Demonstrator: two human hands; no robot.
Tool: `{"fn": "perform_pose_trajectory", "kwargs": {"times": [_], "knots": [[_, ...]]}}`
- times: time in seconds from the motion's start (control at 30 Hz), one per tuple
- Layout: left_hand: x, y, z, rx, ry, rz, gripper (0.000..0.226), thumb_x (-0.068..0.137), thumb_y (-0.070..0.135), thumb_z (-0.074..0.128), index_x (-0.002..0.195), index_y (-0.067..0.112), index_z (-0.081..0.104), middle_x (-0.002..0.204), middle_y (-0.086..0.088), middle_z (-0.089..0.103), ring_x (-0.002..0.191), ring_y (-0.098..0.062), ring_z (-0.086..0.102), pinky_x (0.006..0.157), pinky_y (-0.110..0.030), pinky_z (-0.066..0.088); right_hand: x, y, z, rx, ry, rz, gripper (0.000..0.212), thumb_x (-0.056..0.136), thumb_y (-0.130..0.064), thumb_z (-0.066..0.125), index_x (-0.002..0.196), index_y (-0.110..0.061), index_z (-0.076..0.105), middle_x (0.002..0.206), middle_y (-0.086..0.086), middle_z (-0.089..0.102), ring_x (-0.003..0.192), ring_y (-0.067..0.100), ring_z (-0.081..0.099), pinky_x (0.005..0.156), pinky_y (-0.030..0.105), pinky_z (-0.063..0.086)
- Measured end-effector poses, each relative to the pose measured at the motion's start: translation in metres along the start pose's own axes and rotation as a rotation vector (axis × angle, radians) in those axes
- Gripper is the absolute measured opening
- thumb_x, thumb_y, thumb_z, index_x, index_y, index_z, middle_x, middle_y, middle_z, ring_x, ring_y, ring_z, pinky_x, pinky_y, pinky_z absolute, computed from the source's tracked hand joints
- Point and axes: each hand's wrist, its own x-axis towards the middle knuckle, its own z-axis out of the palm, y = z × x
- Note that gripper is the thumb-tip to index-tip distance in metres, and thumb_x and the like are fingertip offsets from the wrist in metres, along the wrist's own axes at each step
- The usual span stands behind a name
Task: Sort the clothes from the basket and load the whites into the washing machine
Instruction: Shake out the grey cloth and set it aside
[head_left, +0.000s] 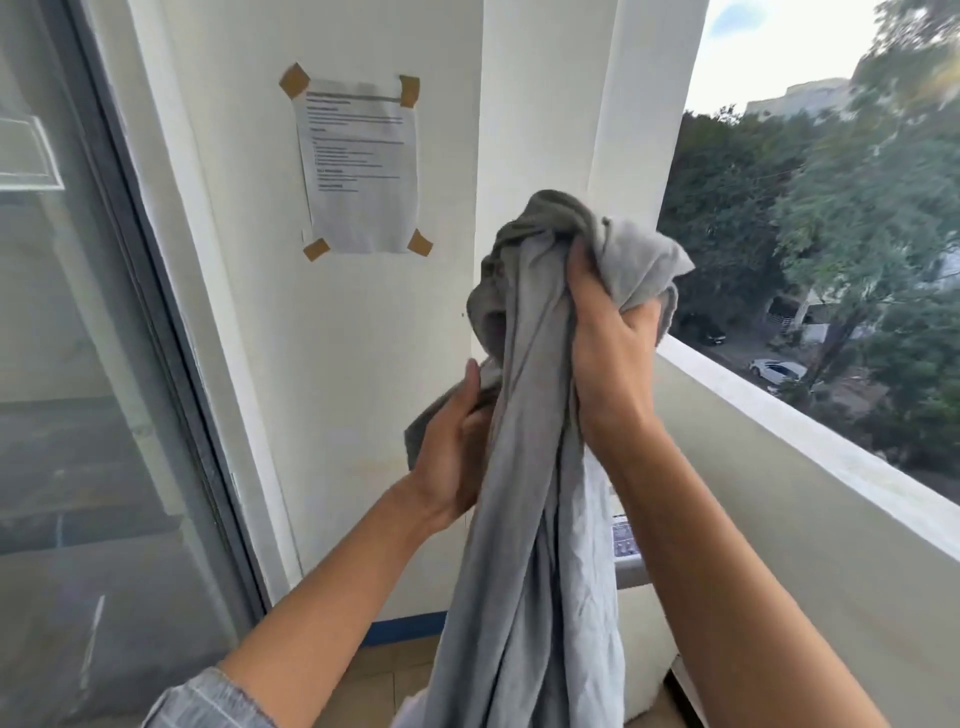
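While the view is blurry toward the edges, the space is easy enough to read: a big sliding glass door (78, 338) fills the left side, a white wall (363, 364) sits straight ahead, and a low balcony ledge (810, 457) runs along the right with trees and parked cars below. Open room is just the narrow strip between door and ledge. A long grey garment (524, 545) hangs right in the middle of that strip, bunched at the top and trailing down out of frame. The right hand (613, 353) is clenched tight around the bunched top, held high. The left hand (457, 447) sits lower, fingers curled into the fabric with the thumb up. A taped-up paper notice (358, 166) is on the wall, text too smeared to read. Probably a machine panel (626, 540) is peeking out behind the cloth.
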Motion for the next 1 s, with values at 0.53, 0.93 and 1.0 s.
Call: {"fn": "perform_pose_trajectory", "kwargs": {"times": [0.53, 0.93, 1.0], "knots": [[-0.034, -0.004, 0.043, 0.352, 0.047, -0.008, 0.066, 0.072, 0.045, 0.09, 0.131, 0.022, 0.07, 0.128, 0.002, 0.074, 0.122, -0.018, 0.068, 0.113, -0.044, 0.049, 0.076, -0.056, -0.012, -0.047, -0.214, 0.277, 0.078, 0.087, -0.056, 0.079, 0.139, -0.002, 0.057, 0.131, 0.015, 0.071, 0.112, 0.027, 0.074, 0.107, 0.046, 0.055], [0.009, 0.099, 0.081, 0.192, 0.307, 0.151, 0.05, 0.093, 0.046, 0.074, 0.118, 0.003, 0.075, 0.119, -0.015, 0.076, 0.114, -0.032, 0.072, 0.109, -0.052, 0.052, -0.099, 0.05, -0.092, 0.011, -0.329, 0.88, 0.061, 0.111, -0.009, 0.042, 0.058, -0.009, 0.072, 0.053, 0.006, 0.065, 0.044, 0.013, 0.066, 0.045, 0.023, 0.052], [0.019, 0.108, 0.078, 0.173, 0.314, 0.135, 0.057, 0.1, 0.05, 0.062, 0.124, -0.001, 0.072, 0.123, -0.019, 0.074, 0.117, -0.036, 0.07, 0.11, -0.054, 0.051, -0.098, 0.057, -0.078, 0.209, -0.22, 0.87, 0.054, 0.105, -0.042, 0.054, 0.083, -0.003, 0.084, 0.084, 0.014, 0.076, 0.074, 0.012, 0.077, 0.071, 0.023, 0.062]]}}
